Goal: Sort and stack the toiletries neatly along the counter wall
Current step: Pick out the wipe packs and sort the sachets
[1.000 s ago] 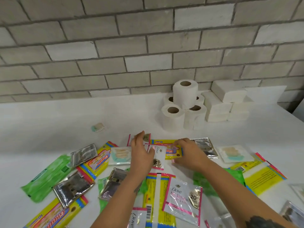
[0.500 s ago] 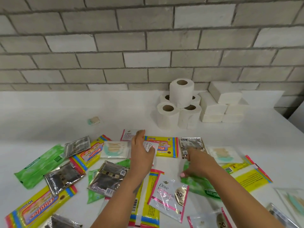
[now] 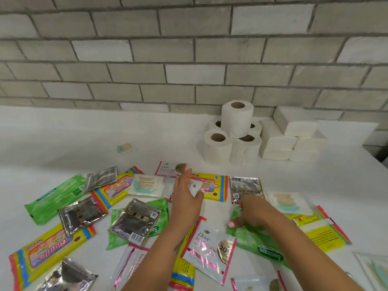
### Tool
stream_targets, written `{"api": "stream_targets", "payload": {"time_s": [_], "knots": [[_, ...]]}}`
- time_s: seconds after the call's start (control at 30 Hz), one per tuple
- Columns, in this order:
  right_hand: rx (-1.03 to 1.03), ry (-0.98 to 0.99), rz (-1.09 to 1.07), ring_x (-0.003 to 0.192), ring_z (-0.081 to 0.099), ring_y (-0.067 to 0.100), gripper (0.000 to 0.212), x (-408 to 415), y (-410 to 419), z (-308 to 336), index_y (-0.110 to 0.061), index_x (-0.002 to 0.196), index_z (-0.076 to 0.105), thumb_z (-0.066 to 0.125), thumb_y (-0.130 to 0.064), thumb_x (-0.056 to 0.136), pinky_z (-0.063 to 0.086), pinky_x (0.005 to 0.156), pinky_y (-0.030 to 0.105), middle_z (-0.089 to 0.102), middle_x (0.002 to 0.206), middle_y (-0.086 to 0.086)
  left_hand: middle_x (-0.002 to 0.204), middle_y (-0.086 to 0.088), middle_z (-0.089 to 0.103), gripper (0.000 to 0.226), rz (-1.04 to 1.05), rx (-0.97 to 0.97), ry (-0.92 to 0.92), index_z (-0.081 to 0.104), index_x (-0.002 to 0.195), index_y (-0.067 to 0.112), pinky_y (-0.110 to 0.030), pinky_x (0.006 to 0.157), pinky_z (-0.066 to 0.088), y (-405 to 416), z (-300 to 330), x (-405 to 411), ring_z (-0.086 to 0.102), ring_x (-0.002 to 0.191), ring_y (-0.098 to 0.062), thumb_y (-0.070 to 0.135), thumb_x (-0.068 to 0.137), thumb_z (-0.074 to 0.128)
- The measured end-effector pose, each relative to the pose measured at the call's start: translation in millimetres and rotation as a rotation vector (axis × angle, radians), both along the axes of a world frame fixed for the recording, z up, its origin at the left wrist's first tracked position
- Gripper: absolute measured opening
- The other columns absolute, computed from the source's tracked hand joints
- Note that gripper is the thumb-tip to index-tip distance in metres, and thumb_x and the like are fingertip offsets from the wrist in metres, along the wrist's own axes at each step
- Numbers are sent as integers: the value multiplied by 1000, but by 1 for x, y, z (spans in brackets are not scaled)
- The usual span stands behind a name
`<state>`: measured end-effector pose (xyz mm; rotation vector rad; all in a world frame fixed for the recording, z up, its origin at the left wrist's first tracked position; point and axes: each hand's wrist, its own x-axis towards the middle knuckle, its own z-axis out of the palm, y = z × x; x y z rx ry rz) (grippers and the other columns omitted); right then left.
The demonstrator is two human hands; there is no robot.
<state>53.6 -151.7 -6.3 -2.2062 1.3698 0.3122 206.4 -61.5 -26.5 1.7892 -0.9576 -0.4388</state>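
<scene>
The left hand (image 3: 185, 201) holds a small white Dove sachet with pink edging (image 3: 194, 186) pinched between thumb and fingers, the other fingers stretched forward toward a second white-and-pink Dove sachet (image 3: 170, 169) lying flat farther back on the white counter (image 3: 63, 135). A second ago both hands were gathered over that same sachet; since then the right hand (image 3: 251, 212) has let go and dropped onto a green Sanicare wipes packet (image 3: 252, 238), its fingers curled down against the plastic, though whether it is gripping the packet or only pressing it I cannot tell from this angle. The silver foil sachet (image 3: 245, 189) beside it is now uncovered. That split suggests the Dove sachets are being collected one-handed while the other hand starts on the wipes. Against the grey brick wall (image 3: 189, 59) the white toilet rolls (image 3: 235, 131) and white folded tissue packs (image 3: 294, 135) are already stacked; the yellow Giggles wipes packets (image 3: 117, 190), foil sachets and cotton-bud pouches are scattered loose, so most sorting remains.
</scene>
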Motion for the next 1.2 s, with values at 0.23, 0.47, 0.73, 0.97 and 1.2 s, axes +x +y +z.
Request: {"api": "stream_targets", "payload": {"time_s": [0.23,0.47,0.73,0.97,1.2], "knots": [[39,-47,72,114,53,22,48,4,2,11,-22,104,54,82,-37,67,36,80,23,58,124,4,128,0,52,49,24,91,-124,53,127,21,-14,92,34,11,6,21,49,117,-11,1,83,60],[103,-115,73,98,49,16,55,11,-4,7,-20,101,48,85,-33,63,37,74,25,54,111,-1,119,2,62,25,17,544,-490,63,109,23,-31,95,44,32,19,84,56,111,-17,22,83,65],[87,-183,96,95,50,13,58,23,-10,14,-18,116,61,85,-31,64,39,83,22,60,110,-3,117,2,60,54,-177,965,-606,59,115,20,-36,96,43,27,23,104,56,110,-18,54,74,69],[63,-257,70,85,53,12,38,28,-14,26,-22,97,68,84,-34,64,38,73,23,57,84,-12,120,0,60,38,-323,1039,-612,62,113,19,-44,105,37,14,24,113,53,115,-21,41,82,65],[102,-462,-33,66,59,2,23,23,-11,42,-30,67,65,85,-19,65,43,62,18,65,61,-17,118,-4,60,9,-500,919,-457,58,98,19,-24,81,39,8,28,125,49,94,-15,24,90,58]]}}
